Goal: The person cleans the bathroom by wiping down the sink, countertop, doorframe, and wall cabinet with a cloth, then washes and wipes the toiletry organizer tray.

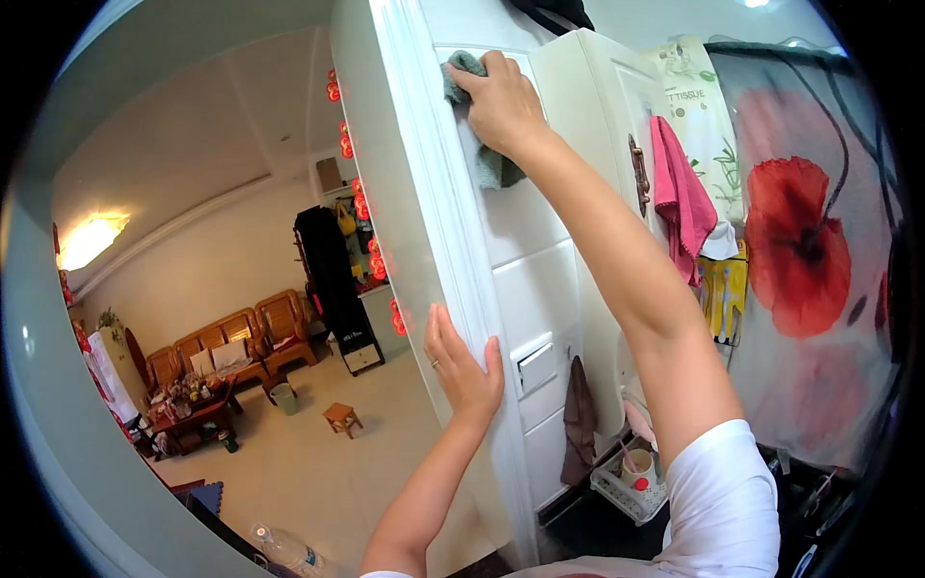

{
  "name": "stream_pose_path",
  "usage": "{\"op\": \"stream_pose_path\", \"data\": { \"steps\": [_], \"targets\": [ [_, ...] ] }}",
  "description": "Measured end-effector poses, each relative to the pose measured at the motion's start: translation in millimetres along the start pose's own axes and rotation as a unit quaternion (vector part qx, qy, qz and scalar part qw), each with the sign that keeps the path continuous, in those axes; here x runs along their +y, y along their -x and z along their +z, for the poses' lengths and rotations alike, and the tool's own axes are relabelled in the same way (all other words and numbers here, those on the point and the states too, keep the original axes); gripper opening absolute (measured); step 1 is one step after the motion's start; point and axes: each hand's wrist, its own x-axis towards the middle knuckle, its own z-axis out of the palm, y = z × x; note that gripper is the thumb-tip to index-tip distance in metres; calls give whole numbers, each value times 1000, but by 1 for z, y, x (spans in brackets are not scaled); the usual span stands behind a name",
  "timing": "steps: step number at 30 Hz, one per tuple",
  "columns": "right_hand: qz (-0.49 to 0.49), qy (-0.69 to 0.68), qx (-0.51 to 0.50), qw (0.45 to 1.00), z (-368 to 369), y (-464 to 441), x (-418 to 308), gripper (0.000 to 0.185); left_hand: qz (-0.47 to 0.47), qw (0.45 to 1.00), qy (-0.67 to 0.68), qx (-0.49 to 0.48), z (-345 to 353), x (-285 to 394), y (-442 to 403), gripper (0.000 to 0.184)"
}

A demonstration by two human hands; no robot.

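High on the white tiled wall (530, 223), my right hand (505, 101) holds a grey-green cloth (498, 170) against the tiles, beside the white door frame (424, 144). Part of the cloth hangs below the palm. My left hand (464, 371) lies against the frame lower down, holding nothing, with its thumb apart from the fingers and a ring on one finger. A light switch (537, 369) is on the tiles to its right.
A white cabinet (588, 125) juts out at right, near a pink cloth (677, 197) and a poppy-print curtain (800, 250). Below is a tray (617, 501) with a cup. Through the doorway stand a wooden sofa (217, 339), a small stool (341, 417) and a plastic bottle (286, 549).
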Motion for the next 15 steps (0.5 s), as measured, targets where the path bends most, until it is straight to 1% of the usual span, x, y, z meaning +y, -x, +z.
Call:
{"op": "stream_pose_path", "data": {
  "steps": [1,5,8,9,10,13,15],
  "targets": [
    [-1,3,-4,1000,0,0,-1,54,-5,1000,0,-4,0,0,0,77],
    [21,39,14,999,9,-30,0,54,-1,1000,-9,-9,0,-2,0,77],
    [41,41,12,998,11,-50,-4,54,-5,999,26,-24,0,-5,2,78],
    [35,38,26,998,12,-53,-4,43,2,999,26,-23,-1,-5,2,78],
    [34,38,26,998,13,-50,-4,43,9,999,27,-21,-1,-6,1,78],
    [22,12,17,1000,4,-30,-4,44,-3,999,33,-20,0,-4,1,79],
    [19,1,-42,999,-9,-13,-6,52,4,1000,21,-11,1,-4,2,78]
  ]
}}
